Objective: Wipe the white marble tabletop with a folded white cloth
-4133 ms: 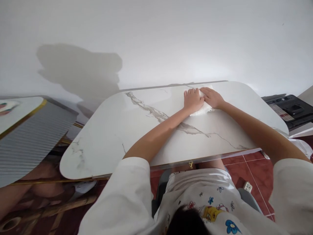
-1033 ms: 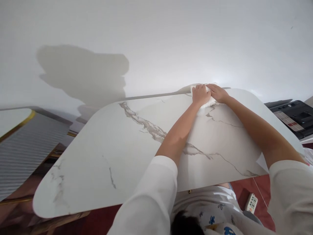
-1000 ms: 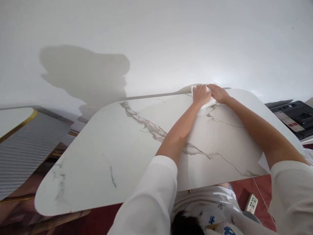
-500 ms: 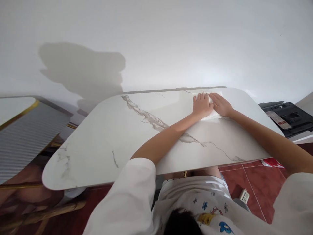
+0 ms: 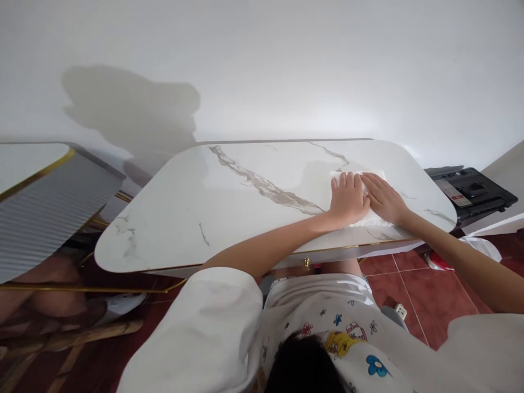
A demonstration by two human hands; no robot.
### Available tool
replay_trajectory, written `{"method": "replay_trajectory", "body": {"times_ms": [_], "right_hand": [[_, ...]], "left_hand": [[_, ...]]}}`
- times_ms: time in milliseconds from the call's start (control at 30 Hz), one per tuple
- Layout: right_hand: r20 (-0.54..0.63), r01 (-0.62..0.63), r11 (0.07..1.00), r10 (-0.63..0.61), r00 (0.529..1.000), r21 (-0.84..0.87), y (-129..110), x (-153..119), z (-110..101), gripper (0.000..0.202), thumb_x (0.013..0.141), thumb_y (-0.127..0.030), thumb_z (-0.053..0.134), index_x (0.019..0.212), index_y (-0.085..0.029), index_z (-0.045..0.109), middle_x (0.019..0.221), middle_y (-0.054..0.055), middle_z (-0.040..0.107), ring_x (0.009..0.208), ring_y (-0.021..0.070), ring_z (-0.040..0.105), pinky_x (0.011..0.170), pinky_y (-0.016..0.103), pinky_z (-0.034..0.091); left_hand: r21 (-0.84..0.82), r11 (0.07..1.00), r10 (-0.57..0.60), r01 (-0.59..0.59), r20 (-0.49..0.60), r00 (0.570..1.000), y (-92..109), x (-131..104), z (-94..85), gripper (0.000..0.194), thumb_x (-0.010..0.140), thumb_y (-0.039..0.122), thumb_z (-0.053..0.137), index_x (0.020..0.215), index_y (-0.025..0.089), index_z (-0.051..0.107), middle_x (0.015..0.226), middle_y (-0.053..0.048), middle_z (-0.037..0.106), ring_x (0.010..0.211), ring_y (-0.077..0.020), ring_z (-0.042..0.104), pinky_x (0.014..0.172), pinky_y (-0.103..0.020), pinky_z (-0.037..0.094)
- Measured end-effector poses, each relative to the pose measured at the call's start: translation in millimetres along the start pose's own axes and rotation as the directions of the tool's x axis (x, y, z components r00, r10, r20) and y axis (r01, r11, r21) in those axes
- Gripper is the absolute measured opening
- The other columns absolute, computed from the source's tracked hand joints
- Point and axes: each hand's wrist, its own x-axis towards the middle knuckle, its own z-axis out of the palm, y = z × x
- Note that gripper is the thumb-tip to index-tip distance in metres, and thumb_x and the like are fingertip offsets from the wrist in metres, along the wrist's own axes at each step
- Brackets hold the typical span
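Note:
My left hand (image 5: 347, 202) lies palm down on a white textured wipe (image 5: 375, 219); whether it is paper or cloth I cannot tell. My right hand (image 5: 385, 197) presses on the same wipe, fingers flat and slanting toward the left hand, so that the two touch. Both hands have their fingers stretched forward, and much of the wipe is hidden beneath them. Under it is a white tabletop (image 5: 172, 207) with grey-brown marble veins and rounded corners. The hands rest on its right part.
A white wall (image 5: 262, 71) rises behind the table. On the left stands a ribbed grey cabinet (image 5: 53, 202) with gold trim. A black case (image 5: 477, 194) sits beyond the table's right end. Below, the red tiled floor (image 5: 434, 297) holds a white power socket (image 5: 400, 311).
Both hands have slid the wipe from near the table's far edge toward my body. More of the table's front edge and the black case now shows as the view shifts.

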Motion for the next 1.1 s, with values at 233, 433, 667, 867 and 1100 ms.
{"method": "replay_trajectory", "body": {"times_ms": [233,433,667,867,1100], "right_hand": [[-0.022,0.002,1.000,-0.003,1.000,-0.020,-1,-47,-15,0.059,0.100,-0.041,0.020,0.154,-0.018,0.029,0.156,0.011,0.038,0.146,0.0292,0.032,0.119,0.057,0.032],[-0.031,0.011,1.000,-0.011,0.999,0.002,37,-57,-27,0.060,0.099,-0.043,0.023,0.155,-0.024,0.027,0.153,0.010,0.042,0.143,0.0320,0.038,0.116,0.064,0.035],[-0.044,-0.021,0.999,0.019,0.999,-0.042,80,-34,-27,0.060,0.098,-0.046,0.021,0.149,-0.019,0.039,0.150,0.013,0.047,0.140,0.0314,0.041,0.115,0.057,0.037],[-0.030,-0.018,0.999,0.017,0.999,-0.031,108,18,-13,0.060,0.098,-0.046,0.018,0.146,-0.019,0.042,0.149,0.012,0.048,0.139,0.0289,0.041,0.116,0.054,0.035],[0.021,-0.016,1.000,0.016,1.000,-0.019,127,84,3,0.058,0.096,-0.043,0.021,0.146,-0.021,0.040,0.152,0.009,0.045,0.142,0.0281,0.038,0.118,0.053,0.033]], "left_hand": [[-0.015,0.997,0.080,-0.080,-0.010,0.997,31,-20,6.1,0.058,0.093,0.027,0.036,0.145,0.002,0.036,0.151,-0.022,0.040,0.142,-0.0357,0.032,0.116,-0.055,0.026],[-0.063,0.989,0.133,-0.136,-0.047,0.990,58,4,19.1,0.057,0.093,0.029,0.038,0.142,0.001,0.039,0.146,-0.024,0.043,0.140,-0.0362,0.034,0.116,-0.055,0.025],[-0.095,0.988,0.116,-0.120,-0.047,0.992,65,49,27.0,0.052,0.093,0.030,0.039,0.139,0.006,0.044,0.142,-0.019,0.048,0.136,-0.0336,0.037,0.117,-0.053,0.024],[-0.116,0.992,0.041,-0.049,-0.072,0.997,44,93,36.1,0.051,0.094,0.029,0.036,0.138,0.003,0.045,0.141,-0.020,0.049,0.136,-0.0334,0.037,0.116,-0.051,0.024],[-0.107,0.994,-0.028,0.021,-0.063,0.998,8,139,39.1,0.050,0.095,0.028,0.036,0.138,0.005,0.044,0.141,-0.020,0.048,0.136,-0.0338,0.036,0.117,-0.051,0.021]]}}
